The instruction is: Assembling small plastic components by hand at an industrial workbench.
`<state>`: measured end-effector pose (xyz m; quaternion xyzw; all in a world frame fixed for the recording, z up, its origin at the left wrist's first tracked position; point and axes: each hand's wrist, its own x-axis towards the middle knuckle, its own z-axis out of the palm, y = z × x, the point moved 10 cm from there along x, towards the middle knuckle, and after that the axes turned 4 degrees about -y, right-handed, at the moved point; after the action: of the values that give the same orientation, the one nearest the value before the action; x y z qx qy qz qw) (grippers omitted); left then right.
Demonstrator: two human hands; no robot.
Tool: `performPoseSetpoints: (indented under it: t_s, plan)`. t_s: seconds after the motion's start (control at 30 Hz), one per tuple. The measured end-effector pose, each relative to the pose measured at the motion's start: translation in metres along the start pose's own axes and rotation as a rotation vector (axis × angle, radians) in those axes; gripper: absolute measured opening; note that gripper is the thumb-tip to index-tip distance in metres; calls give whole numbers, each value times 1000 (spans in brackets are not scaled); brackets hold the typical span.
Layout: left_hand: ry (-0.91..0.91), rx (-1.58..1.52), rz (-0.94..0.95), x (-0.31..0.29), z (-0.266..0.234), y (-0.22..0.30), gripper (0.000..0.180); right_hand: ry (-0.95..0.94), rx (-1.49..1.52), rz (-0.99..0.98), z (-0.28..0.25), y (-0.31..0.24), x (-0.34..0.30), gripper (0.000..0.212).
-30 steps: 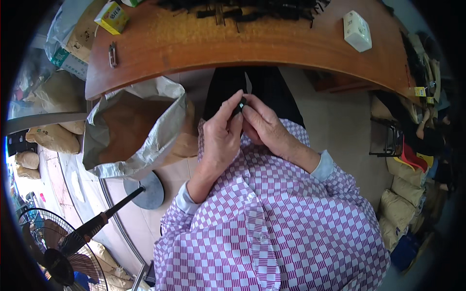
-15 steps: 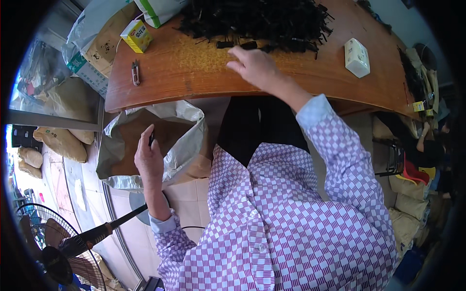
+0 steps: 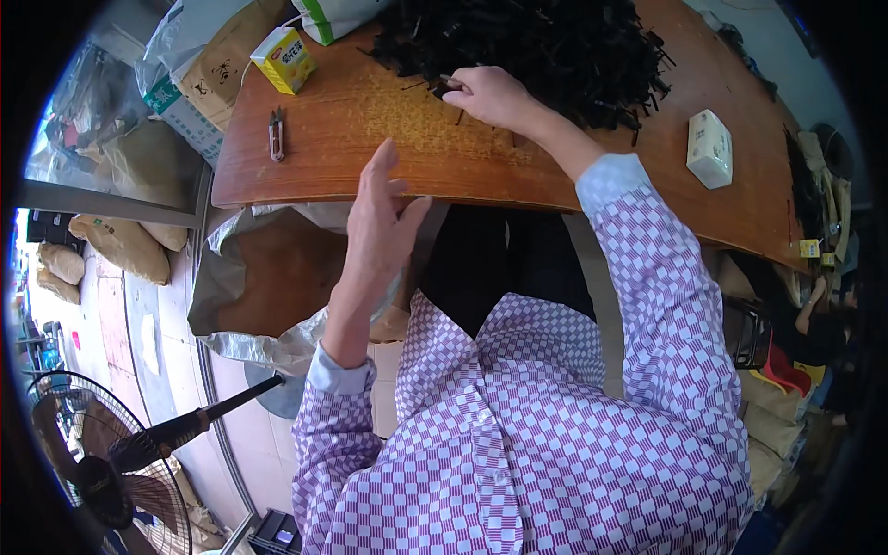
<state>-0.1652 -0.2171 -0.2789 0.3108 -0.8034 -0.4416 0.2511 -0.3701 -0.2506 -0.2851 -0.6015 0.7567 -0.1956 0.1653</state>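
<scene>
A large heap of small black pieces with thin stems (image 3: pixel 536 55) lies at the far side of the brown wooden table (image 3: pixel 518 180). At its near edge, my right hand (image 3: pixel 495 99) has thumb and fingers closed on a small black piece (image 3: pixel 441 91); most of its shape is hidden. My left hand (image 3: pixel 377 217) hovers by the table's front edge, fingers stretched out and thumb apart, with nothing visible in it. Below and left of it stands a wide-mouthed silvery sack (image 3: pixel 208 301), its brown inside showing.
On the table lie thread snips (image 3: pixel 277 135), a yellow carton (image 3: pixel 284 61) and a white tissue pack (image 3: pixel 709 149). A fan (image 3: pixel 106 476) stands at the lower left. Paper sacks (image 3: pixel 120 248) rest on the floor. Another person's arm (image 3: pixel 812 305) shows at the far right.
My left hand has moved from over the sack up and right toward the table edge; the dark piece in its fingers is gone. My right hand has closed at the heap's edge.
</scene>
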Motion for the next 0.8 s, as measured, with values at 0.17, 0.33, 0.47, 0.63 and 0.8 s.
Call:
performPoseSetpoints:
  t_s: [0.17,0.33,0.47,0.63,0.8]
  plan:
    - [-36,-305,-19,32,36,8,68,-50,793,41,12,-12,-53,20]
    - [-159,-576,-1,15,68,13,65,-7,1066,145,29,-3,-122,15]
    - [-262,-842,-97,-7,102,16,54,-15,1312,224,45,6,-170,12]
    - [-337,-842,-130,-31,116,32,38,80,1398,172,39,5,-216,29]
    - [-336,-793,-117,-53,124,45,34,213,1330,145,29,-2,-248,42]
